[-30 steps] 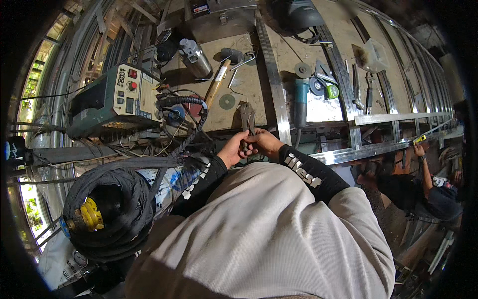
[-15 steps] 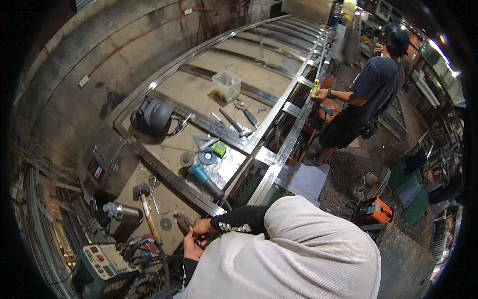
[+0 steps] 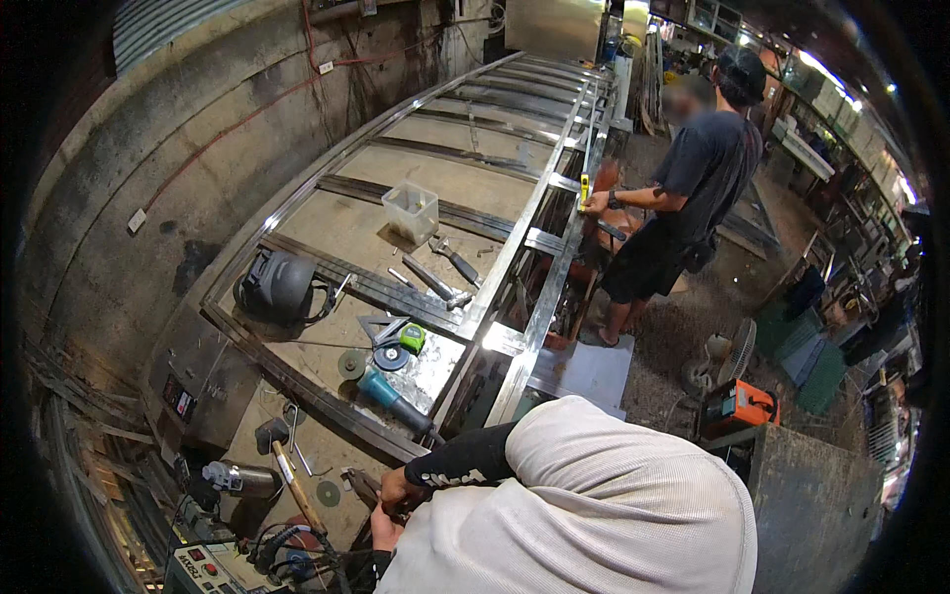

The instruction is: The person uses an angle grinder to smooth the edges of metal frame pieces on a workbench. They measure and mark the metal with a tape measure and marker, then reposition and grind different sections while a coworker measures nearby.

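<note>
The right hand (image 3: 396,488) curls around dull-grey metal pliers (image 3: 363,484) above the flat tan board (image 3: 336,458); the left hand (image 3: 385,532) sits just below, its grip unclear; steady two-handed support likely helps control

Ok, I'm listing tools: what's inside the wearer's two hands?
A metal plier-like tool sticks out past the right hand and left hand; its grip end, and anything else inside, is covered.
</note>
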The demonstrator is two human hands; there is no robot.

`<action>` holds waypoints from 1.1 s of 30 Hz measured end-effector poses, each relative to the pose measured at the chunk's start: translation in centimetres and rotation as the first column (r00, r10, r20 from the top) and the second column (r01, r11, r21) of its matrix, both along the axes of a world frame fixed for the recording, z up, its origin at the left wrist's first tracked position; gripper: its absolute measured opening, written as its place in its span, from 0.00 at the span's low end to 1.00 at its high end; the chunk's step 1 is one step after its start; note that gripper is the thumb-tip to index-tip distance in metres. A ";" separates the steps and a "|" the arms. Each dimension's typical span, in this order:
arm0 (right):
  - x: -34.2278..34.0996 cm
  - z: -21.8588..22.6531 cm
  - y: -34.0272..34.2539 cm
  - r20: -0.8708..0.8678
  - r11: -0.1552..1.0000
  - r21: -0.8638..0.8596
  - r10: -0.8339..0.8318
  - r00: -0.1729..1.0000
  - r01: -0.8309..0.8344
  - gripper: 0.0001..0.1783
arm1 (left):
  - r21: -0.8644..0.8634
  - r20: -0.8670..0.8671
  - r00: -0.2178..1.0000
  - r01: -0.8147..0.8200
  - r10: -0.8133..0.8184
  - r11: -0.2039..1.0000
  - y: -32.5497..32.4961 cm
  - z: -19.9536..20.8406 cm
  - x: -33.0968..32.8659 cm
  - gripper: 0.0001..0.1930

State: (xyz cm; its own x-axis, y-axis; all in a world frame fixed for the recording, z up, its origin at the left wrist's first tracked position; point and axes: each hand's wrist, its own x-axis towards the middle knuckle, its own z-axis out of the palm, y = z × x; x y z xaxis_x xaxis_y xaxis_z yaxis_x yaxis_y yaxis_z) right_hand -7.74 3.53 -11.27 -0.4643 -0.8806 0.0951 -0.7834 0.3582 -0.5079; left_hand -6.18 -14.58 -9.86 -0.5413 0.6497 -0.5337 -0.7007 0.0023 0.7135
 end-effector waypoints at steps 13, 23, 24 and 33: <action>2.4 2.9 -1.8 0.666 0.651 0.313 -0.670 0.329 0.692 0.13 | 0.179 0.041 0.996 -0.084 0.078 0.980 0.1 -3.7 0.5 0.25; 1.7 2.0 -3.5 0.578 0.557 0.329 -0.757 0.304 0.763 0.14 | 0.097 0.153 0.965 -0.229 0.213 0.969 0.2 -4.1 0.7 0.26; 1.4 1.6 -3.3 0.572 0.600 0.306 -0.736 0.361 0.739 0.14 | 0.094 0.164 0.963 -0.232 0.214 0.968 0.2 -3.9 0.6 0.26; -0.7 1.0 -0.8 0.633 0.633 0.196 -0.665 0.396 0.749 0.24 | -0.112 0.459 0.859 -0.199 0.228 0.974 -2.3 0.6 -1.3 0.25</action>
